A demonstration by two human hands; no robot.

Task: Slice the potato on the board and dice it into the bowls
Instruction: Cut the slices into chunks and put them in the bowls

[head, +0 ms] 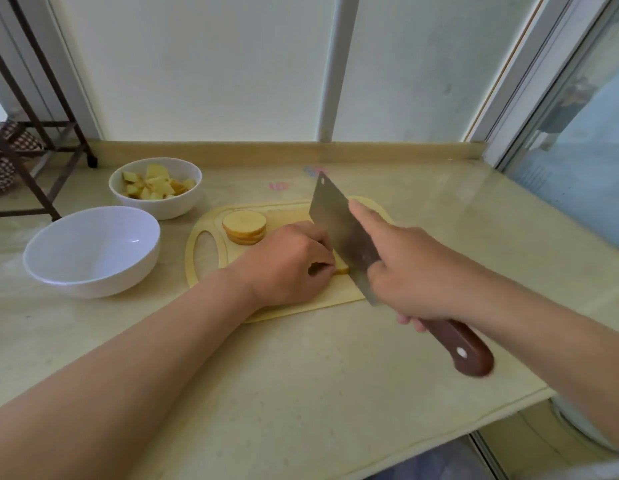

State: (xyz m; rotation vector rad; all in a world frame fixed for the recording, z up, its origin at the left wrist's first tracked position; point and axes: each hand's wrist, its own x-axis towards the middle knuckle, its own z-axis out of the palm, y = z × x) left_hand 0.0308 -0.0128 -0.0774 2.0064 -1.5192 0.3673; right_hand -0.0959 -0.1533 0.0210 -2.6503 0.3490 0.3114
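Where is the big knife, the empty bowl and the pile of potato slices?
knife (336, 228), head view, middle of the steel blade.
empty bowl (93, 245), head view, bare inside wall.
potato slices (244, 221), head view, face of the top slice.

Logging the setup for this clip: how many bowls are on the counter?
2. An empty white bowl sits left of the cutting board; a second bowl holding potato chunks sits behind it.

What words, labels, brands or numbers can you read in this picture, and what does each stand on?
No text can be read.
Pink and blue marks on the countertop behind the cutting board: too blurred to read.
Cleaver blade: no lettering visible.
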